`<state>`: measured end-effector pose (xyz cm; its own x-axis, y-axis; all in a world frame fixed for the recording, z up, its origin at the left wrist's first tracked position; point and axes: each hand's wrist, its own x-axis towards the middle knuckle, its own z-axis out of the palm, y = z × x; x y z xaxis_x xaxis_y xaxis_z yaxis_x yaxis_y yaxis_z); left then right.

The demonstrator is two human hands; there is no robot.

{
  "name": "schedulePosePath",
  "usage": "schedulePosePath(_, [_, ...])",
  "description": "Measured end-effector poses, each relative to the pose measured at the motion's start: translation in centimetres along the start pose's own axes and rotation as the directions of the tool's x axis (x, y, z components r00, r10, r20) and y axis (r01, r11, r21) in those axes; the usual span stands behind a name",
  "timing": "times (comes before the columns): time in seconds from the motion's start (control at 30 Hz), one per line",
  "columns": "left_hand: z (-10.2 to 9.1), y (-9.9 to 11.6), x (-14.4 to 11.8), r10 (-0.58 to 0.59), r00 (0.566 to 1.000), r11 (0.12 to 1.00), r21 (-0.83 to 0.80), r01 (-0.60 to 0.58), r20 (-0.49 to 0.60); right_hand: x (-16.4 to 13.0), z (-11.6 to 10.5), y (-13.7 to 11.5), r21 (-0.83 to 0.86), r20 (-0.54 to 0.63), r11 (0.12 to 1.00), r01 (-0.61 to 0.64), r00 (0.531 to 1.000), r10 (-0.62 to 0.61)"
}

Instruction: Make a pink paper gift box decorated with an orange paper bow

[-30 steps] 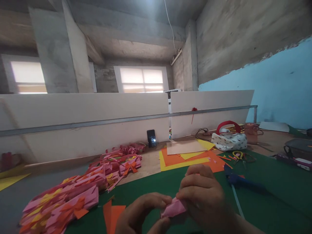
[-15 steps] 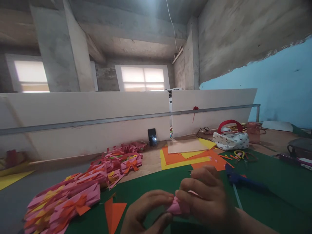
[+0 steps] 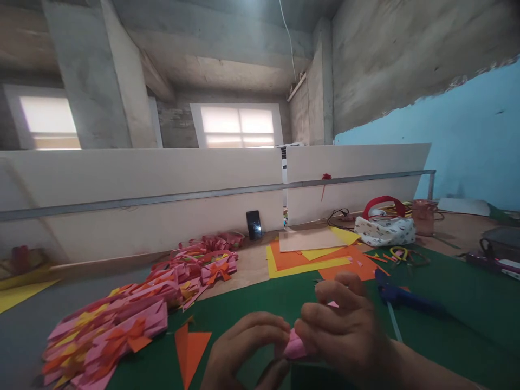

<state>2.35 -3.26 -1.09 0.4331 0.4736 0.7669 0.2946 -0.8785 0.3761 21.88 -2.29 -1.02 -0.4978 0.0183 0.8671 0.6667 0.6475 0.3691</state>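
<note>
The small pink paper piece [image 3: 295,347] is pinched between my left hand [image 3: 246,342] and right hand [image 3: 345,319] above the green sheet [image 3: 252,295]; it looks only partly shaped, with no bow visible on it. To my left lie a folded orange paper [image 3: 190,349] and a heap of pink paper pieces [image 3: 152,314], several bearing orange bows [image 3: 129,337], which seem finished.

Left grip [image 3: 233,345], right grip [image 3: 346,320], pink paper [image 3: 295,346] pinched between, green sheet [image 3: 252,294] beneath
</note>
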Motion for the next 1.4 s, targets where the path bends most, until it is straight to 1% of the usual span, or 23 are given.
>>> schedulePosePath(0.13, [0.1, -0.3, -0.1, 0.014, 0.999, 1.000, 0.001, -0.014, 0.031, 0.3, -0.1, 0.0, 0.015, -0.006, 1.000, -0.015, 1.000, 0.015])
schedulePosePath(0.23, [0.1, -0.5, -0.1, -0.001, 0.999, 1.000, -0.010, 0.001, 0.048, 0.4, 0.0, -0.1, 0.054, -0.001, 0.998, -0.024, 1.000, 0.024])
schedulePosePath(0.37, [0.0, -0.4, -0.1, -0.025, 0.999, 0.999, -0.031, 0.027, 0.042, 0.4, 0.1, -0.2, 0.118, 0.037, 0.991, -0.057, 0.998, 0.052])
schedulePosePath(0.5, [0.2, -0.4, -0.3, -0.072, 0.997, 0.997, -0.027, 0.072, 0.006, 0.7, 0.1, -0.4, 0.143, 0.033, 0.986, -0.088, 0.996, 0.084])
schedulePosePath(0.63, [0.2, -0.4, -0.4, -0.023, 0.999, 1.000, -0.016, 0.024, 0.022, 0.7, 0.4, -0.7, 0.159, 0.026, 0.983, -0.091, 0.996, 0.088])
schedulePosePath(0.67, [0.2, -0.4, -0.3, -0.029, 0.999, 1.000, -0.009, 0.029, 0.031, 0.7, 0.5, -0.7, 0.168, 0.024, 0.981, -0.098, 0.995, 0.095])
schedulePosePath(0.7, [0.1, -0.4, -0.3, -0.052, 0.998, 0.999, -0.005, 0.052, 0.030, 0.7, 0.5, -0.7, 0.180, 0.023, 0.977, -0.112, 0.994, 0.110])
schedulePosePath(0.77, [0.0, -0.6, -0.2, -0.151, 0.988, 0.988, -0.025, 0.151, 0.010, 1.0, 0.4, -0.4, 0.202, 0.031, 0.966, -0.162, 0.987, 0.160])
schedulePosePath(0.8, [-0.1, -0.7, -0.1, -0.231, 0.973, 0.971, -0.063, 0.230, -0.009, 1.3, 0.3, -0.2, 0.213, 0.049, 0.959, -0.189, 0.982, 0.183])
schedulePosePath(0.83, [-0.1, -0.9, -0.1, -0.333, 0.943, 0.937, -0.125, 0.327, -0.024, 1.6, 0.1, 0.2, 0.219, 0.079, 0.951, -0.217, 0.976, 0.204])
schedulePosePath(0.87, [-0.1, -1.1, 0.0, -0.439, 0.898, 0.883, -0.206, 0.422, -0.039, 2.0, -0.2, 0.7, 0.221, 0.115, 0.943, -0.248, 0.967, 0.228])
schedulePosePath(0.93, [0.0, -1.8, 0.1, -0.634, 0.770, 0.727, -0.392, 0.564, -0.069, 2.6, -0.5, 2.0, 0.246, 0.201, 0.908, -0.340, 0.934, 0.296])
schedulePosePath(0.97, [0.1, -2.2, 0.1, -0.706, 0.703, 0.644, -0.486, 0.591, -0.080, 2.7, -0.6, 2.7, 0.280, 0.237, 0.870, -0.406, 0.907, 0.347])
schedulePosePath(1.03, [0.3, -3.0, 0.1, -0.807, 0.586, 0.490, -0.643, 0.588, -0.079, 2.4, -0.2, 4.1, 0.372, 0.297, 0.741, -0.559, 0.828, 0.476])
schedulePosePath(1.1, [0.5, -3.6, 0.1, -0.871, 0.491, 0.340, -0.756, 0.560, -0.028, 1.5, 0.7, 5.1, 0.470, 0.403, 0.544, -0.696, 0.717, 0.569])
schedulePosePath(1.13, [0.6, -3.8, 0.1, -0.891, 0.454, 0.270, -0.792, 0.547, 0.010, 0.9, 1.4, 5.3, 0.503, 0.489, 0.429, -0.751, 0.656, 0.575])
schedulePosePath(1.17, [0.7, -4.0, 0.1, -0.904, 0.425, 0.214, -0.815, 0.538, 0.043, 0.3, 2.0, 5.4, 0.516, 0.586, 0.312, -0.797, 0.595, 0.550])
schedulePosePath(1.2, [0.8, -4.1, 0.1, -0.910, 0.409, 0.176, -0.827, 0.534, 0.071, -0.2, 2.7, 5.2, 0.515, 0.669, 0.211, -0.831, 0.543, 0.507])
schedulePosePath(1.23, [0.9, -4.2, 0.0, -0.909, 0.407, 0.156, -0.830, 0.535, 0.092, -0.7, 3.2, 4.9, 0.511, 0.725, 0.131, -0.850, 0.508, 0.466])
schedulePosePath(1.27, [0.9, -4.2, -0.1, -0.903, 0.415, 0.153, -0.824, 0.546, 0.107, -0.9, 3.7, 4.5, 0.511, 0.754, 0.077, -0.856, 0.489, 0.438])
schedulePosePath(1.3, [1.0, -4.2, -0.1, -0.896, 0.430, 0.171, -0.808, 0.564, 0.111, -1.1, 4.0, 4.1, 0.520, 0.759, 0.053, -0.853, 0.490, 0.429])
schedulePosePath(1.33, [1.1, -4.2, -0.2, -0.888, 0.448, 0.204, -0.785, 0.585, 0.104, -1.1, 4.2, 3.7, 0.535, 0.750, 0.051, -0.843, 0.502, 0.430])
schedulePosePath(1.4, [1.2, -4.1, -0.3, -0.874, 0.481, 0.279, -0.734, 0.619, 0.074, -1.0, 4.3, 3.1, 0.567, 0.716, 0.087, -0.819, 0.542, 0.440])
